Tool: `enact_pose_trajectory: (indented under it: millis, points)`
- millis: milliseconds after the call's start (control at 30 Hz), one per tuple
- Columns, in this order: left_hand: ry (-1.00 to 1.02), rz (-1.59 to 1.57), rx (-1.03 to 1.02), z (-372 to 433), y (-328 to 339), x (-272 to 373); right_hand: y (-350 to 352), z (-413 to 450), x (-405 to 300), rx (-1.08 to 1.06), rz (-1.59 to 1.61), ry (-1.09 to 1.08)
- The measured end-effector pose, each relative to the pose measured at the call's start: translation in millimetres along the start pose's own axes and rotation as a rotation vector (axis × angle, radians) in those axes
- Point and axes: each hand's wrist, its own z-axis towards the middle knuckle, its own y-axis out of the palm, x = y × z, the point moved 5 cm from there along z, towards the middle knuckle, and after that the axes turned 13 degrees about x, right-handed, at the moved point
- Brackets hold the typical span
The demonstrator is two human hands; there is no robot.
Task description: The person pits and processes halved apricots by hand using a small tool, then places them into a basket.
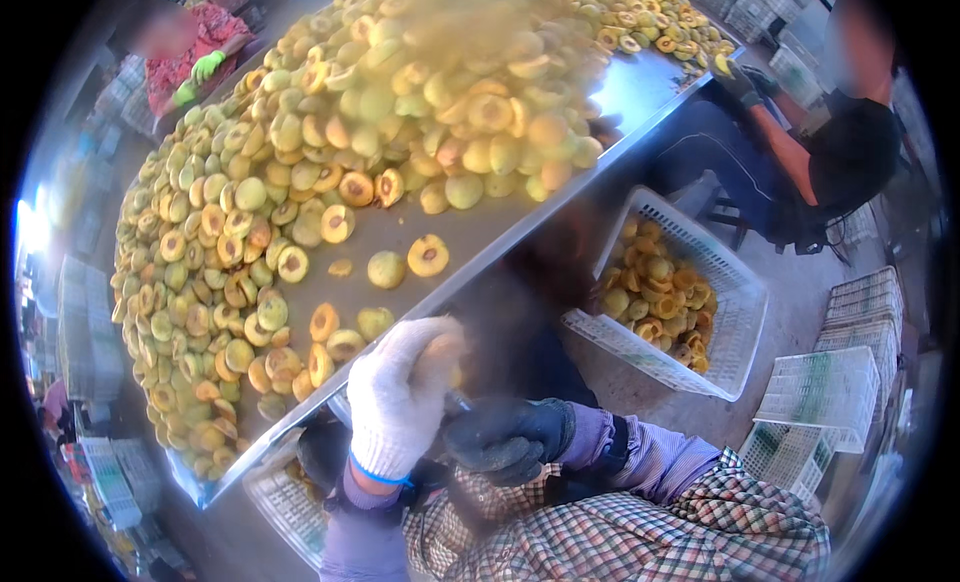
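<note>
My left hand (397,402), in a white knit glove, is closed around a yellowish piece of fruit (444,360) that is blurred and partly hidden by the fingers. Right beside it, my right hand (510,438) in a dark glove grips a small tool (459,400). Only a short metal part of that tool shows, pointing at the fruit, so its kind is unclear. Both hands are just off the near edge of a metal table (375,282). Halved green-yellow stone fruits (225,244) are heaped on it, many with the brown pit or its hollow facing up.
A white plastic crate (739,334) on the floor at right holds pitted fruit halves (660,297). Another crate (277,499) stands below the table edge. Stacked crates (817,394) are farther right. One gloved co-worker (780,147) sits at right; another person (187,64) is across the table.
</note>
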Motion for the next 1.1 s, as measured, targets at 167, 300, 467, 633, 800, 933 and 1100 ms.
enact_pose_trajectory:
  millis: [167, 300, 467, 633, 800, 933, 1100]
  points:
    - [-0.277, -0.406, -0.165, -5.8, -6.8, -5.8, 4.0, 5.1, -10.0, 0.167, -0.392, -0.216]
    - [-0.248, -0.38, 0.01, -14.7, -10.9, -16.6, -13.8, -3.6, -27.1, 0.738, -1.528, -0.597]
    - [0.131, -0.106, 0.134, -13.8, -7.4, -5.8, -23.2, -15.8, -11.4, 0.595, -1.293, -0.545]
    - [-0.244, -0.019, 0.045, -14.3, -2.4, -11.1, -15.3, -12.1, -13.6, 0.511, -1.688, -0.667]
    - [-0.229, -0.496, -0.117, -25.0, -9.6, 0.9, -32.1, -16.0, -8.8, 0.647, -0.891, -0.384]
    - [-0.102, -0.382, 0.153, -35.6, -6.8, 2.0, -43.3, -13.0, 2.6, 0.618, -0.752, -0.267]
    - [-0.122, -0.198, 0.073, -28.1, -6.0, -9.8, -21.3, -6.4, -1.9, 0.492, -1.325, -0.549]
